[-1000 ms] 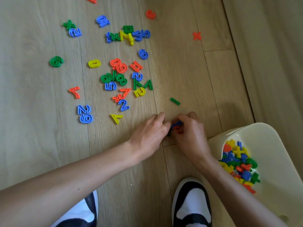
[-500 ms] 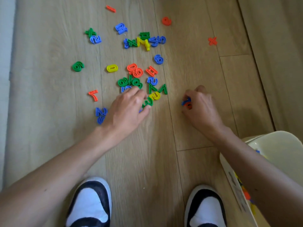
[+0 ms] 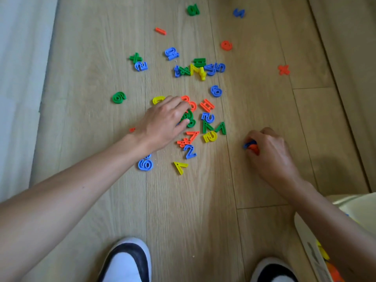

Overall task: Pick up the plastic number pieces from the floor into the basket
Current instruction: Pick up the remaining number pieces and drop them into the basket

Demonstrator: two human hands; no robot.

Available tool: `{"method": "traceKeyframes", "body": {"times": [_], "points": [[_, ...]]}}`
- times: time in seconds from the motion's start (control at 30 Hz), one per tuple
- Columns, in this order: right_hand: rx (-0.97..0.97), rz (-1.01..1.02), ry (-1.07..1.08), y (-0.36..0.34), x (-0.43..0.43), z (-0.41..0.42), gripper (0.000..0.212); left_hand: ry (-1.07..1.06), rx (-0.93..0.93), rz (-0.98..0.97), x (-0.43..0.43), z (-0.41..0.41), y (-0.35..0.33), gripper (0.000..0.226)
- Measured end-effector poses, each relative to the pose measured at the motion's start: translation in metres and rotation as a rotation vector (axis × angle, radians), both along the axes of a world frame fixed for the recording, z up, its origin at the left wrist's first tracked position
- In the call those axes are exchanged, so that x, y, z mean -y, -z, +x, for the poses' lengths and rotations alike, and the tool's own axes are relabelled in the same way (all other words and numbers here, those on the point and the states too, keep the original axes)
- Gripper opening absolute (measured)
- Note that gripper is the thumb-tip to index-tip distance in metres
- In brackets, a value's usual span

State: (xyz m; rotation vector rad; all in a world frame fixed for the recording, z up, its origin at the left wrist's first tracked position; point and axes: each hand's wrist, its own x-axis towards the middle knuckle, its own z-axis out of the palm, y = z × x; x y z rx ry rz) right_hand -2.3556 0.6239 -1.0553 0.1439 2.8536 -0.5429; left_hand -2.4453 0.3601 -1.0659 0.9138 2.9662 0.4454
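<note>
Several coloured plastic number pieces lie scattered on the wooden floor, densest in a pile (image 3: 209, 127) at the middle. My left hand (image 3: 164, 121) reaches over the pile's left side, fingers curled down onto green pieces (image 3: 189, 119); whether it holds one is hidden. My right hand (image 3: 268, 151) rests to the right of the pile and grips blue and orange pieces (image 3: 251, 146) in its curled fingers. The cream basket (image 3: 305, 231) stands at the lower right under my right forearm, with coloured pieces inside.
Two black-and-white shoes (image 3: 128, 261) (image 3: 274, 271) stand at the bottom edge. A white wall or panel (image 3: 18, 78) runs along the left. Stray pieces lie far out: an orange cross (image 3: 283, 69), a green piece (image 3: 192, 10), a blue piece (image 3: 239, 13).
My left hand moved up and away from my right hand, onto the pile. My right hand stayed low on the floor with its pieces. The view shifted so the basket slid toward the lower right.
</note>
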Motion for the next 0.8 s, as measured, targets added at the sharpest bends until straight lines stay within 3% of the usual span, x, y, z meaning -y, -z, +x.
{"method": "traceKeyframes", "body": {"times": [0.3, 0.53, 0.67, 0.8], "points": [[0.062, -0.053, -0.070, 0.002, 0.013, -0.012, 0.016, 0.207, -0.060, -0.062, 0.007, -0.014, 0.008, 0.040], [0.077, -0.066, -0.077, 0.001, 0.014, -0.020, 0.017, 0.258, 0.040, -0.160, 0.006, -0.028, 0.013, 0.085], [-0.008, -0.165, -0.042, -0.010, 0.023, -0.026, 0.018, 0.295, 0.017, -0.251, 0.001, -0.029, 0.020, 0.081], [-0.076, -0.264, -0.074, -0.019, 0.044, -0.047, 0.022, 0.269, 0.007, -0.209, -0.002, -0.025, 0.022, 0.082]]}}
